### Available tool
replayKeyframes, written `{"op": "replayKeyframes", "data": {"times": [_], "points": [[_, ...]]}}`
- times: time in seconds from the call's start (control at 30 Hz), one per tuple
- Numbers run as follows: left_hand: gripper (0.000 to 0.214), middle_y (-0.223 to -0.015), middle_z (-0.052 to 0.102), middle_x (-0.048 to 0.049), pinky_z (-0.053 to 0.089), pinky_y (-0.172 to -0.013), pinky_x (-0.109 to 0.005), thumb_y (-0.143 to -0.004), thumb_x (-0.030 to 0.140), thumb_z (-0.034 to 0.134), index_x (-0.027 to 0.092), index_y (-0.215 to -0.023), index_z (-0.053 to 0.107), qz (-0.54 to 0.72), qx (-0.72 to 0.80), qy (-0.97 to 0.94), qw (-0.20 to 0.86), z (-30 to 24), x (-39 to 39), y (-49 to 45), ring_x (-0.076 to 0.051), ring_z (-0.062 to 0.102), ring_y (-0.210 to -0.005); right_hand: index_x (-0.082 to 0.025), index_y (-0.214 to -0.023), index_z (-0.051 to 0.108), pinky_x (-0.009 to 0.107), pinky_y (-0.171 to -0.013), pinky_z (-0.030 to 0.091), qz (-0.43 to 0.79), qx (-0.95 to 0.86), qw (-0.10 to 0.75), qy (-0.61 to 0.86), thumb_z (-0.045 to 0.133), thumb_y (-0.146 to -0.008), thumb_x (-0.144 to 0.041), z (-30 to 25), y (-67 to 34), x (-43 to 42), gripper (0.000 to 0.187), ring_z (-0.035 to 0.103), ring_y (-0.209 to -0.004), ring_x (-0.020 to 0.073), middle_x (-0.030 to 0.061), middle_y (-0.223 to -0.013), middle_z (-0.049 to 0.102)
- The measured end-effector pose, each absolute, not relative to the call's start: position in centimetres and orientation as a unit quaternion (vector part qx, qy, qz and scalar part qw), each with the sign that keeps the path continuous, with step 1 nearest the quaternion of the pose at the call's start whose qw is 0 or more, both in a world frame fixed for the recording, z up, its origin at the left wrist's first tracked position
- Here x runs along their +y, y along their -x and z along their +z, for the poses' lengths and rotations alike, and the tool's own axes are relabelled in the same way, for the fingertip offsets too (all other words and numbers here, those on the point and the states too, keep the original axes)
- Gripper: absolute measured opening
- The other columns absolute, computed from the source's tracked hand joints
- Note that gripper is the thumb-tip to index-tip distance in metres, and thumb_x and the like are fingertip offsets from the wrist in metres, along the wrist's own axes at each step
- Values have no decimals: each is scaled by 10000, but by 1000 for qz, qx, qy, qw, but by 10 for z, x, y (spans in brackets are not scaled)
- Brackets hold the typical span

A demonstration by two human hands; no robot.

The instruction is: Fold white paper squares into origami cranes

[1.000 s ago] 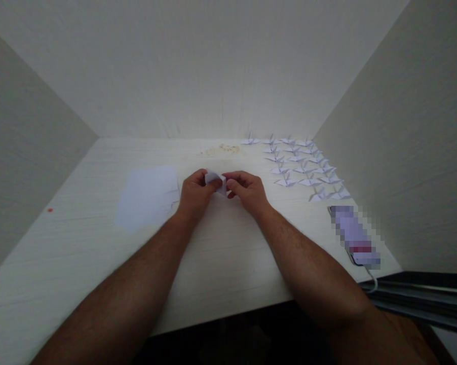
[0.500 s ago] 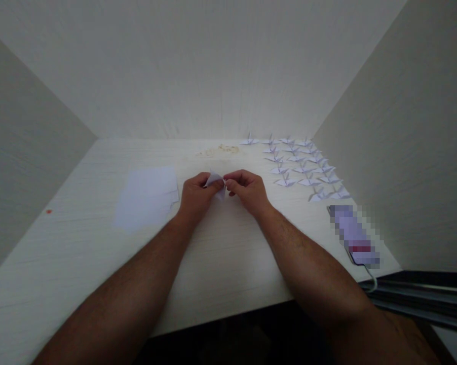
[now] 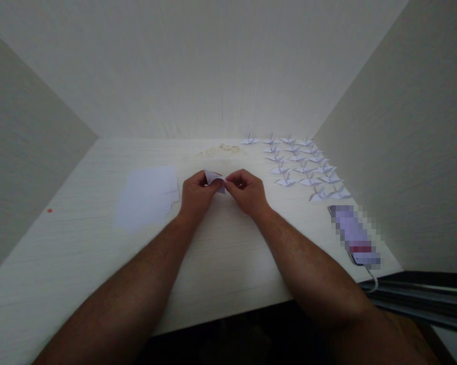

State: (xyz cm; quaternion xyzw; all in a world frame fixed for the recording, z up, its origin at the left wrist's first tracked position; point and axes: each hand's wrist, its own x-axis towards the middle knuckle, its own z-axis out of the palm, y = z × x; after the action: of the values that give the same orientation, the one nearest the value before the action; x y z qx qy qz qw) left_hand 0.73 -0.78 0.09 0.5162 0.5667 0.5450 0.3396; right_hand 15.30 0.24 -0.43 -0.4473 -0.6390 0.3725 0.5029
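A small piece of folded white paper [image 3: 212,176] is held between my two hands above the middle of the table. My left hand [image 3: 198,195] is closed on its left part, thumb on top. At its right tip, the thumb and forefinger of my right hand [image 3: 248,191] pinch the paper. Fingers cover part of the folds, so its exact shape is hard to tell. To the left of my left hand lies a stack of white paper sheets [image 3: 147,195]. Several white folded paper cranes [image 3: 285,181] stand in rows beyond my right hand.
A phone [image 3: 352,233] with a white cable [image 3: 373,281] lies at the right edge of the white table [image 3: 224,268]. Walls enclose the table at the back and both sides. A worn patch [image 3: 228,148] marks the surface near the back; a small red spot [image 3: 49,210] is at left.
The folded paper has tilted between my fingers, its upper point now leaning left. My right fingers have closed more tightly together at its right tip. The cranes and sheets stay put.
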Motion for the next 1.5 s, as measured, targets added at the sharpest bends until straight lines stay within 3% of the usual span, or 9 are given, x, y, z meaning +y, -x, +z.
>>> {"op": "replayKeyframes", "data": {"times": [0.53,0.77,0.87,1.0,1.5], "points": [[125,-750,716,-6,487,-638,-241,-716,219,673,177,-816,734,525,572,-543,320,0,-8,-8,-132,625,-687,-210,-805,668,261,-641,505,337,-657,507,445,702,-779,-354,-8,-153,5,151,602,-661,110,-6,-762,683],[95,-700,713,-1,488,-619,-242,-709,252,729,180,-770,738,545,552,-502,383,0,-8,-6,-120,609,-624,-213,-862,630,258,-588,503,466,-564,519,442,670,-771,-447,-6,-153,10,254,585,-617,108,-25,-710,648],[102,-710,723,0,502,-644,-246,-693,237,749,182,-779,755,541,549,-506,388,1,-9,-7,-120,620,-636,-200,-794,613,249,-539,471,512,-535,493,458,690,-730,-440,-4,-154,12,260,553,-558,101,-36,-640,620],[107,-712,728,-4,513,-659,-255,-686,231,740,182,-777,768,536,552,-509,386,1,-10,-7,-129,632,-650,-188,-686,604,235,-499,406,519,-539,469,469,719,-683,-395,-1,-156,10,237,505,-511,89,-41,-574,587],[70,-607,636,21,436,-539,-219,-716,250,697,182,-717,712,574,514,-489,410,-8,-4,-4,-97,537,-547,-191,-671,613,240,-522,393,494,-567,469,463,715,-685,-371,-4,-158,10,207,485,-530,89,-39,-592,588]]}}
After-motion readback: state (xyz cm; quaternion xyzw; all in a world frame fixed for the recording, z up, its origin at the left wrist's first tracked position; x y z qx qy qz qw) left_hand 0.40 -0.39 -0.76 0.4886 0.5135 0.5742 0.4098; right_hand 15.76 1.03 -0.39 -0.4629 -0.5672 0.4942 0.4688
